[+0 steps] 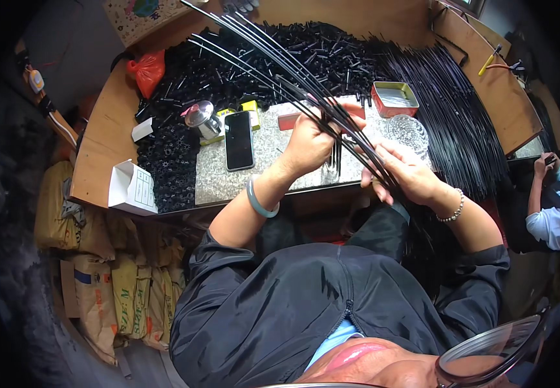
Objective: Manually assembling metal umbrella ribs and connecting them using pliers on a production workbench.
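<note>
A loose bundle of long, thin black rods (pixel 277 84) slants across the middle of the table, its far ends fanned out toward the upper left. My left hand (pixel 309 143) is closed round the middle of the bundle. Further down, my right hand (pixel 404 169) is wrapped about the rods near their lower ends, which run past its fingers toward my lap. Beneath both hands lies a speckled light board (pixel 218 189). A red strip-like block (pixel 288 121) lies just behind my left hand, partly covered by it.
Heaped small black parts (pixel 228 71) fill the back. More black rods (pixel 461 123) lie at right, beside a red-rimmed tin (pixel 394 99) and glass dish (pixel 407 134). A phone (pixel 239 141), metal canister (pixel 202 118), white box (pixel 132 187) and red bag (pixel 147 72) stand left.
</note>
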A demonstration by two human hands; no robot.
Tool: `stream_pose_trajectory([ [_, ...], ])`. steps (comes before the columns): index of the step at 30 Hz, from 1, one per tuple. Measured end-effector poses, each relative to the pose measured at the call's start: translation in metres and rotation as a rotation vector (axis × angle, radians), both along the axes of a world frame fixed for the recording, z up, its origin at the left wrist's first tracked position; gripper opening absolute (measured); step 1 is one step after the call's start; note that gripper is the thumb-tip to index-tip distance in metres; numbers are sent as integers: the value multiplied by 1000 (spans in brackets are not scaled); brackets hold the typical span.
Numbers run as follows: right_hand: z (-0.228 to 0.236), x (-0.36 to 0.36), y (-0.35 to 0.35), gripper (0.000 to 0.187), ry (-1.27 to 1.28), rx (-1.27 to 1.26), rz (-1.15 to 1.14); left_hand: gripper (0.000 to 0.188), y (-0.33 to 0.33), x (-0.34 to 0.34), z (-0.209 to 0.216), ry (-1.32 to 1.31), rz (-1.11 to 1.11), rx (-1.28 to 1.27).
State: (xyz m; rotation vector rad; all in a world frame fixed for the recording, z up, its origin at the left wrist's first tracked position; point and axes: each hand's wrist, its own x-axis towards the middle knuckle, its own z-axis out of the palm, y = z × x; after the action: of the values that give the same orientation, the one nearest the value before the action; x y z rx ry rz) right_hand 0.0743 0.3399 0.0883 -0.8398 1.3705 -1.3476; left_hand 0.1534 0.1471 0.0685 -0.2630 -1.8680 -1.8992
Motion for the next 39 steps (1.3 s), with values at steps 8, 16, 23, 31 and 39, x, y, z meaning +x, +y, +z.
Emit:
stream_pose_trajectory([
  [8,-1,-29,-46,29,386,-55,-289,18,-4,-1,-10,79,17,-3],
  [16,0,-58,-120,53,412,134,30,21,13,14,-1,29,-110,-82],
  [23,-21,-32,-144,34,300,120,93,27,27,33,2,-43,-240,-100],
  [31,21,-57,-124,28,127,-198,-389,32,57,51,2,-84,-323,-128],
  [39,17,-195,-31,35,248,33,-686,29,52,57,-1,-134,-337,-145],
])
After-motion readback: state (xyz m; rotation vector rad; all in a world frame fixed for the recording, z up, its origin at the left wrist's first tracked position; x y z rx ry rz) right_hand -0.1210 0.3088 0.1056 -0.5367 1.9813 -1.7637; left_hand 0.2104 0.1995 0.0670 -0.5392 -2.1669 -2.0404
